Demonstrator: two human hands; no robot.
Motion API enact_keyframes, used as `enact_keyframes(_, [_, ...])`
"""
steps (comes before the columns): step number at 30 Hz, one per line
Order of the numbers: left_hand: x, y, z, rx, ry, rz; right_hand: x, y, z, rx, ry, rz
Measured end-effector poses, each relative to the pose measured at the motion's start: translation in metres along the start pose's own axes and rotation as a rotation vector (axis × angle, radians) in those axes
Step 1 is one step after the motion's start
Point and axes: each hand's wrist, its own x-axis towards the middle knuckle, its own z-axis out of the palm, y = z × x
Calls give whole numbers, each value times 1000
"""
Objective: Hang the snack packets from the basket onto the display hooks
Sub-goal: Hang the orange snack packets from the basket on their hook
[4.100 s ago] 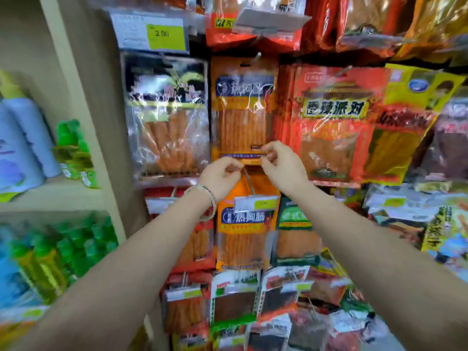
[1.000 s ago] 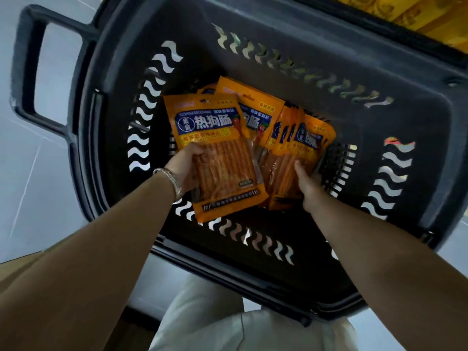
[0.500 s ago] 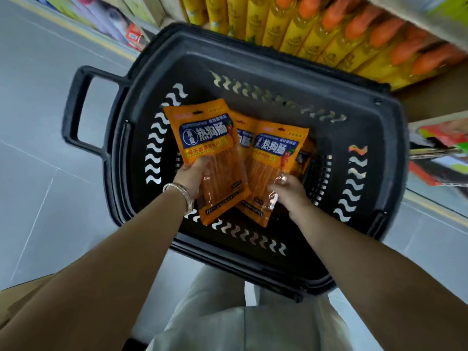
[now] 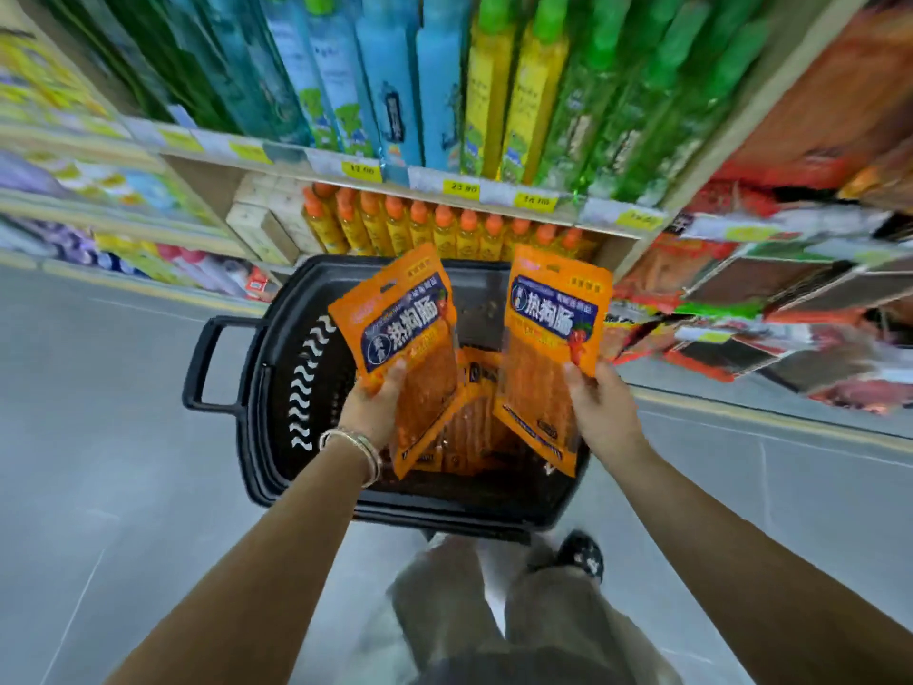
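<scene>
Orange foil-and-clear-film snack packets are held one per hand above the basket. Left hand point(image 4: 371, 412) is closed around the lower left edge of the left packet point(image 4: 406, 348), thumb on the printed front face, fingers behind; the packet stands upright, tilted slightly to the left, with its blue label panel facing the camera. Right hand point(image 4: 601, 412) is closed on the right edge of the right packet point(image 4: 546, 358), thumb on the front near the label's lower corner; this packet is also upright and leans slightly to the right. The two packets are apart, not touching. A metal bracelet point(image 4: 356, 449) encircles the left wrist. Directly below both packets sits the black plastic basket point(image 4: 296, 388) on the grey floor point(image 4: 99, 437), its handle to the left, with more orange packets point(image 4: 469, 412) lying inside. Beyond the basket, a shelf carries orange-capped bottles point(image 4: 435, 229); the hanging snack display point(image 4: 766, 299) is at right, blurred.
</scene>
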Motion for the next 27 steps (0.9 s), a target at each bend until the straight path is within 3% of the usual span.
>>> enact_keyframes(4, [-45, 39, 42, -19, -60, 129, -15, -13, -73, 116, 120, -126])
enact_keyframes(10, [-111, 112, 123, -37, -161, 481, -30, -23, -206, 147, 371, -282])
enact_keyframes(16, [-168, 202, 192, -177, -294, 482, -29, -55, -327, 83, 578, -417])
enact_keyframes(18, [-187, 226, 206, -154, -314, 565, -26, -72, -359, 62, 609, -497])
enact_keyframes(23, [-224, 291, 232, -176, -241, 889, -9, -116, -427, 88, 685, -587])
enact_keyframes(27, [-244, 335, 238, -221, -143, 990, 9, -153, -466, 139, 728, -633])
